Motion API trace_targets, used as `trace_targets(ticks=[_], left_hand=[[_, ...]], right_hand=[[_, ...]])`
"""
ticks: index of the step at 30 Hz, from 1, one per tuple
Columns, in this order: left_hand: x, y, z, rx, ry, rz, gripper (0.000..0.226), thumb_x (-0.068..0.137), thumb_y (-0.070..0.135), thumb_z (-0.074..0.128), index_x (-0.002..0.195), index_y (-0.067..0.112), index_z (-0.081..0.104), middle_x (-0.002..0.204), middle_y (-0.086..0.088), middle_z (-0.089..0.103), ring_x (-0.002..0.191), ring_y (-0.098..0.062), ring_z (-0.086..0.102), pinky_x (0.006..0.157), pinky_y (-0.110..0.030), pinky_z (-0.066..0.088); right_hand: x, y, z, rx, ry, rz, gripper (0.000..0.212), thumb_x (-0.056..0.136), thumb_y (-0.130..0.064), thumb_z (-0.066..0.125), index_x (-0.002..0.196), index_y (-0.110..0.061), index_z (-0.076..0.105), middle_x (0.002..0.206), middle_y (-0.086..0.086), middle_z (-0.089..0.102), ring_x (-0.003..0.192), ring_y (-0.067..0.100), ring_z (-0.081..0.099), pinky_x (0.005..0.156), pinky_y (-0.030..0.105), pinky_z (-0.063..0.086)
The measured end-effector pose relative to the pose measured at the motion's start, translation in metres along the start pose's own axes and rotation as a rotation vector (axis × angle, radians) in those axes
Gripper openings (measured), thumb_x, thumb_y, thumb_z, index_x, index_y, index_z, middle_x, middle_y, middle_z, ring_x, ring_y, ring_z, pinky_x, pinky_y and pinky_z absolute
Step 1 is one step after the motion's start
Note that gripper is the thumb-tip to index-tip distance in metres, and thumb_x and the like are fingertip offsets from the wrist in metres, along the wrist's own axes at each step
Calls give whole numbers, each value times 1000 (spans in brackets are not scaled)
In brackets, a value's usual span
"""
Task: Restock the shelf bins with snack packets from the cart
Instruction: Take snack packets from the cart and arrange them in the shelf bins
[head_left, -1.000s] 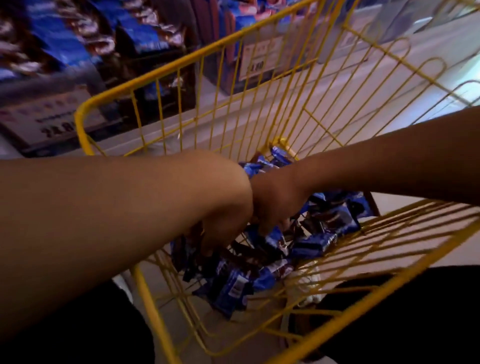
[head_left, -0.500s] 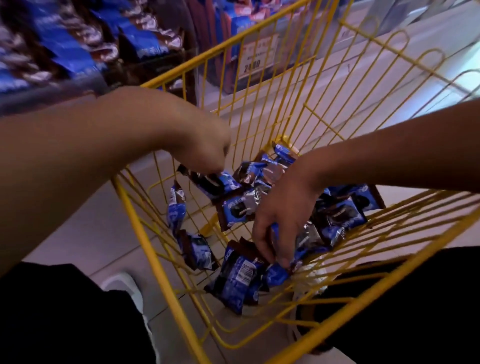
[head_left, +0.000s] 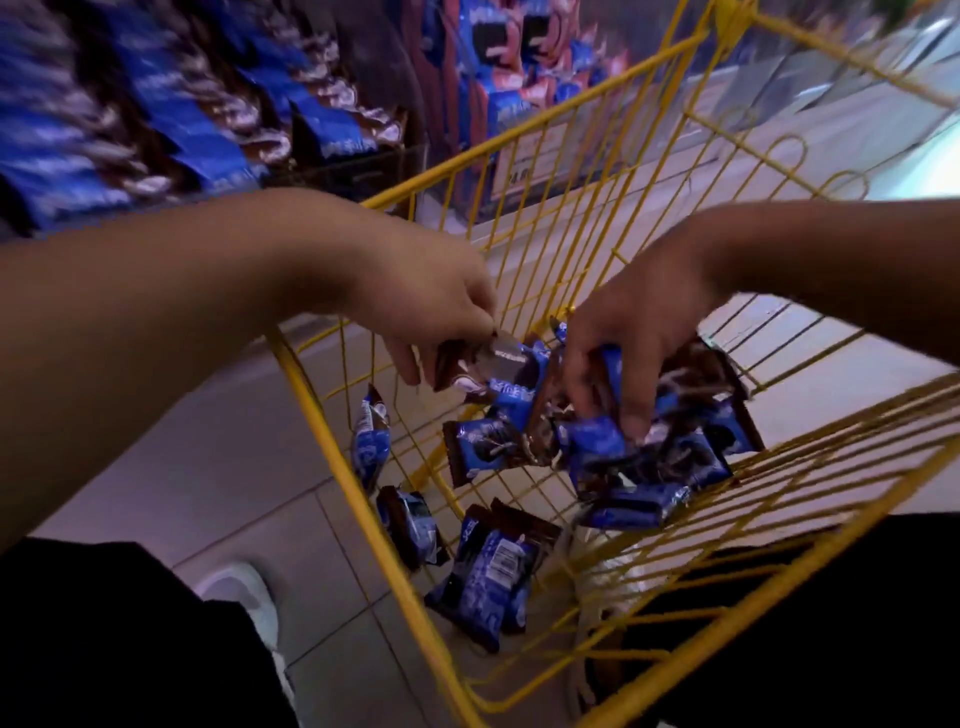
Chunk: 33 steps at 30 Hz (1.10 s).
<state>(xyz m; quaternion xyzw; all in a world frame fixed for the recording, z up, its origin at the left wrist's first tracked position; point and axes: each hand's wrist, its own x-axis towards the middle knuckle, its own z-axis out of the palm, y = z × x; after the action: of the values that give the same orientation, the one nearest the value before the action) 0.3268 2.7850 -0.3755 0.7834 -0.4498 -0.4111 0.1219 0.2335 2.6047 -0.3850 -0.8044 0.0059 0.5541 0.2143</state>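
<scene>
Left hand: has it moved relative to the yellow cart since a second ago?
Yes. The left hand has risen out of the packet pile toward the cart's shelf-side rim, pinching a snack packet above the others.

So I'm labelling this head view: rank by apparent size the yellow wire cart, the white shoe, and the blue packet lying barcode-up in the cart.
1. Yellow wire cart, by far the largest.
2. Blue barcode-up packet and white shoe look alike; the shoe is partly hidden, so unranked.
</scene>
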Motion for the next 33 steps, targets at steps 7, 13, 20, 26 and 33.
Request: trace_targets(ticks=[7,13,20,26,33], left_hand=[[-61,-7,-15,-791,263,134,27,100,0,41,88,0,64,75,-17,72,65,-21,73,56,-25,58],[-119,-21,-13,-1256,275,285,32,83,3,48,102,7,75,100,-18,72,78,-24,74,61,-29,60],[-145,-32,4,-1261,470,280,58,69,21,73,124,5,63,105,-12,73,90,-19,69,78,-31,58],[-142,-38,0,-1238,457,310,43,78,11,72,121,6,69,117,-13,71,110,-26,68,93,-37,55],[-135,-43,-10,-1288,647,139,65,57,23,82,116,-2,68,105,-18,74,95,-26,73,85,-41,59]], right_hand=[[-89,-3,5,805,448,-534,45,49,-29,96,89,-17,79,76,4,75,59,10,70,52,22,57],[-62,-65,22,1254,535,-819,44,66,-18,83,105,-9,66,85,8,70,59,13,68,51,26,59],[-38,-115,25,1343,523,-829,26,69,-17,70,94,-17,75,90,6,71,62,17,64,55,24,58],[-32,-126,22,1253,487,-827,36,79,-11,67,114,-16,70,96,6,72,63,13,69,57,27,60],[-30,-140,13,1458,716,-724,16,96,-14,56,104,-5,67,88,14,74,63,20,70,60,33,61]])
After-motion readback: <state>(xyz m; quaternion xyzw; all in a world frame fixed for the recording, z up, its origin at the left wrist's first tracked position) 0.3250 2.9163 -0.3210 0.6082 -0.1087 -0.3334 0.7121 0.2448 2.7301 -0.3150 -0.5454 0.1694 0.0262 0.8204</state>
